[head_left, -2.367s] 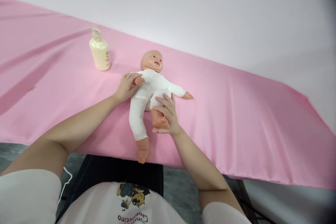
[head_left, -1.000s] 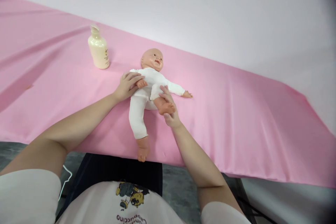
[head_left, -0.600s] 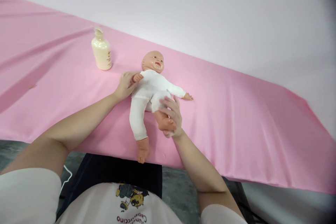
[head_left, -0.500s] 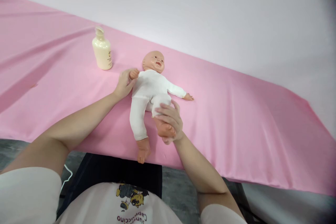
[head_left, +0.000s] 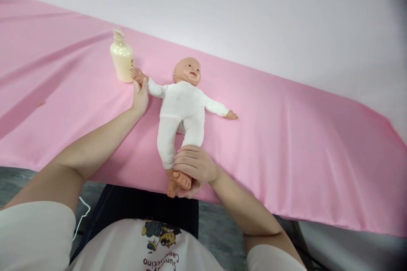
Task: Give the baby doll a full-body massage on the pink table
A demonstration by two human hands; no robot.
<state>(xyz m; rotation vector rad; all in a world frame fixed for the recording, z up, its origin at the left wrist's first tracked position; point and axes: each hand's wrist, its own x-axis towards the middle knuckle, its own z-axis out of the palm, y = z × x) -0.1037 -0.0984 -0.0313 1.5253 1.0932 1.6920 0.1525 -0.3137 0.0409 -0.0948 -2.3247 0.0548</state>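
A baby doll (head_left: pixel 182 101) in a white cloth body lies on its back, head away from me, feet near the table's front edge. My left hand (head_left: pixel 140 96) is closed on the doll's arm at the wrist, and that arm is stretched out to the left. The doll's small hand comes up against the base of a cream pump bottle (head_left: pixel 122 61); whether they touch I cannot tell. Wrapped round the doll's lower leg and ankle is my right hand (head_left: pixel 195 167). That foot rests close against the other foot, partly overlapping it. The doll's other arm lies free to the right.
A pink cloth (head_left: pixel 286 156) with folds covers the long table. Behind it rises a pale wall (head_left: pixel 238 12). Below the front edge are a dark seat-like shape, the grey floor (head_left: pixel 211 237) and a white cable (head_left: pixel 83 216).
My left hand has drawn the doll's arm outward to the left, toward the bottle. My right hand has lowered the bent leg, straightening it down beside the other leg.
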